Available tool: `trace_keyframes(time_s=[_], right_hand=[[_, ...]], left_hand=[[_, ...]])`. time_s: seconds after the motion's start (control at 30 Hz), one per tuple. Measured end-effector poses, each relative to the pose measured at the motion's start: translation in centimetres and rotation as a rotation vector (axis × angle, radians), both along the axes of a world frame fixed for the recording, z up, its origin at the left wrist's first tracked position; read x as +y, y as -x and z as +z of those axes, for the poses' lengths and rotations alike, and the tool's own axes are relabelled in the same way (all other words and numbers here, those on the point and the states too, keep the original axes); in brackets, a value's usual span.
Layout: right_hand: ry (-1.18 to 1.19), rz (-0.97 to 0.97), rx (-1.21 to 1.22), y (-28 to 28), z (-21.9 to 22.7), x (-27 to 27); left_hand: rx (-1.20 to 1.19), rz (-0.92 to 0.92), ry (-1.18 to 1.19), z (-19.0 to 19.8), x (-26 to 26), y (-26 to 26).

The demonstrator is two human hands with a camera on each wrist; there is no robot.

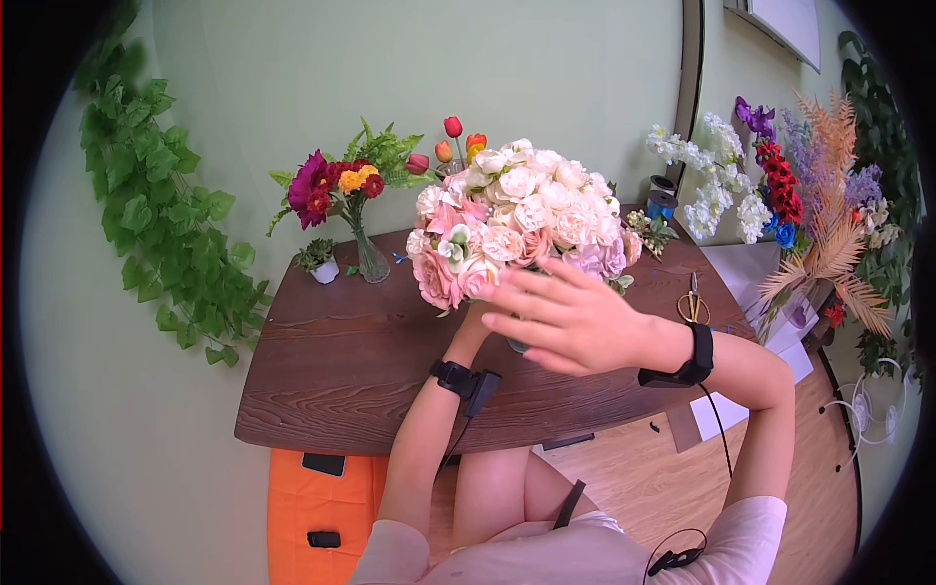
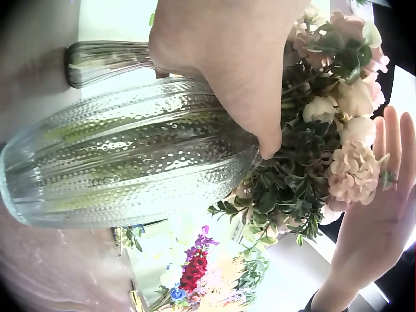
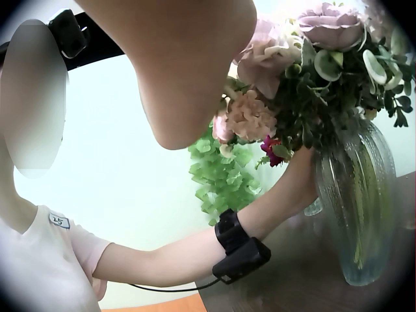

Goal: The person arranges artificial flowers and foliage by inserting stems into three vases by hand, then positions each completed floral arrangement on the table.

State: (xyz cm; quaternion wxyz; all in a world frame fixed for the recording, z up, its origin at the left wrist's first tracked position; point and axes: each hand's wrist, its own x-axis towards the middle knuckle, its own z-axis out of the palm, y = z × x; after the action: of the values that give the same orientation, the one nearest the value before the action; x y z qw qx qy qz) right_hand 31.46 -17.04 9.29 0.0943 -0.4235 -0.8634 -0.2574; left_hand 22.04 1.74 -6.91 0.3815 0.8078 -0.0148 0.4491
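A large round bouquet (image 1: 531, 210) of pink, cream and pale purple flowers stands in a ribbed clear glass vase (image 3: 357, 214), stems showing through the glass. My left hand (image 2: 227, 58) grips the vase around its neck, just below the leaves, with the thumb on the near side; its fingers are hidden behind the glass. In front of the blossoms is my right hand (image 1: 580, 317), fingers straight and slightly spread, holding nothing. The left wrist view shows this palm facing the flowers.
The dark wooden table (image 1: 331, 366) also bears a smaller vase (image 1: 369, 258) of bright flowers, a small potted succulent (image 1: 320, 261), tulips (image 1: 452, 127) behind the bouquet and gold-handled scissors (image 1: 693, 304) on the right. Tall flowers (image 1: 770, 185) stand beyond the right edge.
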Motion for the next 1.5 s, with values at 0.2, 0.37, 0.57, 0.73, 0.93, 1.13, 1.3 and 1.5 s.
trace_keyframes(time_s=[0.2, 0.37, 0.57, 0.73, 0.93, 1.13, 1.3, 1.5], right_hand=[[-0.363, -0.149, 0.326, -1.3, 3.6, 1.0], [-0.212, -0.171, 0.348, -2.6, 1.9, 2.4], [-0.207, -0.164, 0.272, -2.5, 0.6, 1.6], [-0.18, -0.136, 0.11, -2.5, 0.2, 0.5], [-0.214, -0.074, 0.155, -3.5, 1.6, 0.7], [-0.317, -0.114, 0.274, -2.2, 5.6, 4.1], [-0.061, -0.202, 0.277, -2.5, 6.5, 7.4], [-0.029, -0.289, 0.261, -2.9, 6.4, 8.8]], left_hand=[[0.158, 0.111, -0.108, 2.1, 1.0, -3.2], [0.092, 0.096, -0.095, 2.0, 1.2, -3.6], [-0.031, 0.004, -0.044, 1.9, 1.3, -3.8], [-0.03, 0.087, -0.182, 0.2, 2.5, -4.6], [0.083, 0.045, -0.034, 1.4, 1.6, -3.9], [0.215, 0.091, -0.002, 2.2, 0.8, -2.9], [0.184, 0.06, 0.131, 2.6, 0.3, -2.7], [0.159, 0.077, 0.128, 2.3, 0.4, -3.0]])
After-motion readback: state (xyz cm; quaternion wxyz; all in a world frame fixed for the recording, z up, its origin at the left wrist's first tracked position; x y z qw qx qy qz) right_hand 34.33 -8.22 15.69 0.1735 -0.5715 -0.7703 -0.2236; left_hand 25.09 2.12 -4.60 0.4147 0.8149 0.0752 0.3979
